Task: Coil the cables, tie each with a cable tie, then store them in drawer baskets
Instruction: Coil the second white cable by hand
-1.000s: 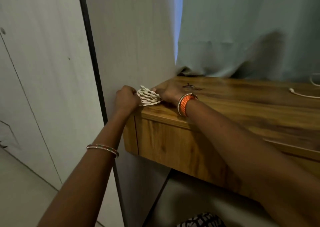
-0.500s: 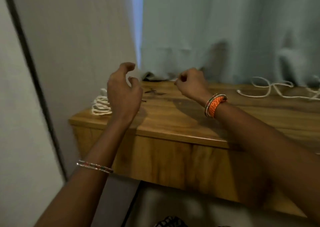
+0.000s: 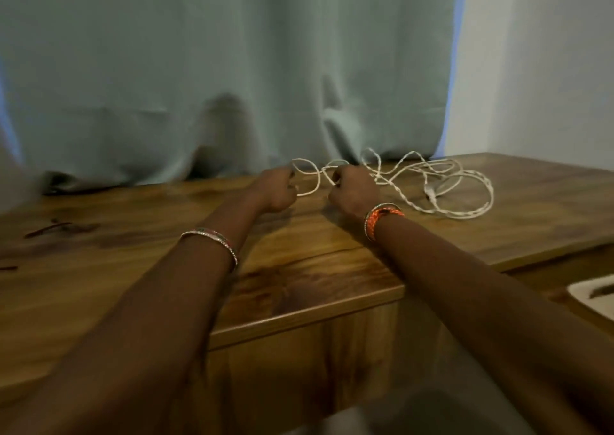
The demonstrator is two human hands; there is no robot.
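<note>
Both hands have left the coiled bundle: left hand [image 3: 277, 190] and right hand [image 3: 350, 190], fingers curled, now pinch the loose white cable [image 3: 448, 185] on the counter [image 3: 299, 268]. Coiling of a second cable likely begins.

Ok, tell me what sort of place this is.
Probably a room in a home, maybe a bedroom. A pale curtain hangs behind a wooden desk top set against a plain wall. A loose white cable lies on it, with both hands gripping one end.
</note>
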